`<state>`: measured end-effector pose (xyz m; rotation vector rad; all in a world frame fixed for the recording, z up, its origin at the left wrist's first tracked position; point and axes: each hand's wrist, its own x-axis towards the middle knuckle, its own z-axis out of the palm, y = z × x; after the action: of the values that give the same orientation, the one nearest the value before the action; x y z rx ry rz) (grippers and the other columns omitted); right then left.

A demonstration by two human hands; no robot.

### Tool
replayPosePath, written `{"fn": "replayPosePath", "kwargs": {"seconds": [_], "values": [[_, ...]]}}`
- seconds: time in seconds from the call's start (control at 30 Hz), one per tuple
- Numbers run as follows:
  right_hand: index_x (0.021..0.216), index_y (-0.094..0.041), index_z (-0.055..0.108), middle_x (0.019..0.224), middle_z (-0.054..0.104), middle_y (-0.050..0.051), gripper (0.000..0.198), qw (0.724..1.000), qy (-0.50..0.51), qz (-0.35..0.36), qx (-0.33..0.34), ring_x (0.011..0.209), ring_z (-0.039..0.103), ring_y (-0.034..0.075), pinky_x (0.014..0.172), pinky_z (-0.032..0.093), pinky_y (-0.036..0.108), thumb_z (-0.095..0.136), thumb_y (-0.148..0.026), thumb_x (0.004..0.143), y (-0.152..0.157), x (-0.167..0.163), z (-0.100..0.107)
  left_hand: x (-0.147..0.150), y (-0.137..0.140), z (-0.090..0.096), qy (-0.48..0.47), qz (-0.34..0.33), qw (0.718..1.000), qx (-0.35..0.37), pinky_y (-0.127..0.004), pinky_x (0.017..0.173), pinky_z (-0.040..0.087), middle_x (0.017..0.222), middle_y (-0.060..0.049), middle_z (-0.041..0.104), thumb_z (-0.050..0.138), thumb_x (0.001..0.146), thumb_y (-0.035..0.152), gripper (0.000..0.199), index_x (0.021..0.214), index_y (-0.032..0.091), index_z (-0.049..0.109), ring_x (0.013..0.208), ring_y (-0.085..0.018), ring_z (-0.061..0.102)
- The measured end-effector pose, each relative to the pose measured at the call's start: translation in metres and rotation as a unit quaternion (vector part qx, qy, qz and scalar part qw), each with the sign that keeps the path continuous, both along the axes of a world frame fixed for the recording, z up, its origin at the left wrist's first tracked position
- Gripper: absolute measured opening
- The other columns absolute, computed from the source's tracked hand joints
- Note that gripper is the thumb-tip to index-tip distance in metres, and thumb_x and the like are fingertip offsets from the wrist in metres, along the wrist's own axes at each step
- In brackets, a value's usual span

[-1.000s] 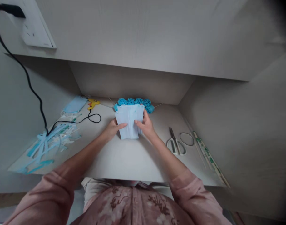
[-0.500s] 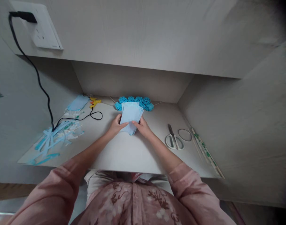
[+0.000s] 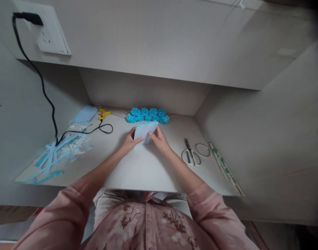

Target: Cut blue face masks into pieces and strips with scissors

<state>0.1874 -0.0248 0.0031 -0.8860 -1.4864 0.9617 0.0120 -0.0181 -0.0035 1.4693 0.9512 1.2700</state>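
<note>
Between my two hands is a stack of light blue sheets [image 3: 142, 131], which look like cut face-mask fabric. My left hand [image 3: 129, 139] grips its left side, thumb on the front face. On the right side my right hand [image 3: 159, 139] pinches it, thumb on the front and fingers behind. The stack is tilted, its bright blue edges showing along the top. Just beyond it lie several blue rolled fabric roses [image 3: 148, 113] in two rows, with thin sticks poking out at both ends.
White-handled scissors [image 3: 191, 157], a thin ring [image 3: 202, 149] and long sticks [image 3: 225, 168] lie at right. Blue and white scraps [image 3: 53, 156] cover the left. Behind them are a yellow glue gun [image 3: 104, 113] with a black cord [image 3: 44, 90] and a face-mask pile [image 3: 84, 114].
The stack has tipped, so its face looks shorter and its top edge sits lower, uncovering more of the roses. Both hands keep hold of it. My view has shifted slightly.
</note>
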Motion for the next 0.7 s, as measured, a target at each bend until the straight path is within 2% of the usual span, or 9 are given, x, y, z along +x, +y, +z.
{"fn": "replayPosePath", "kwargs": {"seconds": [0.17, 0.33, 0.5, 0.6, 0.7], "values": [[0.146, -0.022, 0.035, 0.146, 0.046, 0.009, 0.074, 1.000, -0.003, -0.021, -0.002, 0.131, 0.046, 0.021, 0.111, 0.035, 0.033, 0.058, -0.054, 0.084, 0.001, 0.001, -0.004, 0.002, 0.003, -0.008, 0.013, -0.013, 1.000, -0.011, -0.038, 0.090, 0.049, 0.112, -0.011, 0.068, 0.077, 0.061, 0.042, 0.061, 0.112, 0.013, 0.060, 0.103, -0.027, 0.062], [0.151, -0.025, 0.028, 0.149, 0.042, 0.006, 0.075, 1.000, -0.020, -0.021, 0.008, 0.135, 0.042, 0.020, 0.116, 0.028, 0.034, 0.054, -0.055, 0.087, 0.005, -0.007, 0.008, 0.012, 0.007, -0.001, 0.017, 0.008, 0.998, -0.054, -0.040, 0.085, 0.051, 0.099, -0.010, 0.072, 0.079, 0.057, 0.042, 0.053, 0.100, 0.013, 0.067, 0.094, -0.029, 0.064], [0.152, -0.026, 0.024, 0.157, 0.030, 0.005, 0.083, 1.000, 0.015, -0.011, 0.019, 0.143, 0.031, 0.021, 0.117, 0.027, 0.035, 0.061, -0.053, 0.083, 0.008, -0.010, 0.014, 0.016, 0.010, 0.006, -0.030, 0.023, 0.994, -0.099, -0.036, 0.075, 0.053, 0.097, -0.011, 0.072, 0.074, 0.064, 0.046, 0.050, 0.100, 0.010, 0.068, 0.088, -0.028, 0.066], [0.152, -0.023, 0.022, 0.152, 0.037, 0.010, 0.093, 0.999, 0.032, 0.016, 0.012, 0.139, 0.039, 0.023, 0.114, 0.033, 0.037, 0.070, -0.048, 0.077, 0.011, -0.002, 0.005, 0.015, 0.010, 0.003, -0.034, 0.034, 0.994, -0.095, -0.034, 0.071, 0.053, 0.095, -0.011, 0.073, 0.074, 0.065, 0.046, 0.049, 0.099, 0.010, 0.069, 0.085, -0.026, 0.066], [0.148, -0.021, 0.031, 0.141, 0.051, 0.012, 0.090, 0.999, 0.016, 0.027, -0.035, 0.126, 0.053, 0.025, 0.106, 0.041, 0.040, 0.074, -0.045, 0.072, 0.011, 0.006, -0.012, 0.013, 0.009, -0.007, -0.006, 0.028, 0.995, -0.101, -0.035, 0.070, 0.053, 0.090, -0.011, 0.073, 0.072, 0.065, 0.047, 0.049, 0.096, 0.009, 0.069, 0.080, -0.026, 0.067]]}}
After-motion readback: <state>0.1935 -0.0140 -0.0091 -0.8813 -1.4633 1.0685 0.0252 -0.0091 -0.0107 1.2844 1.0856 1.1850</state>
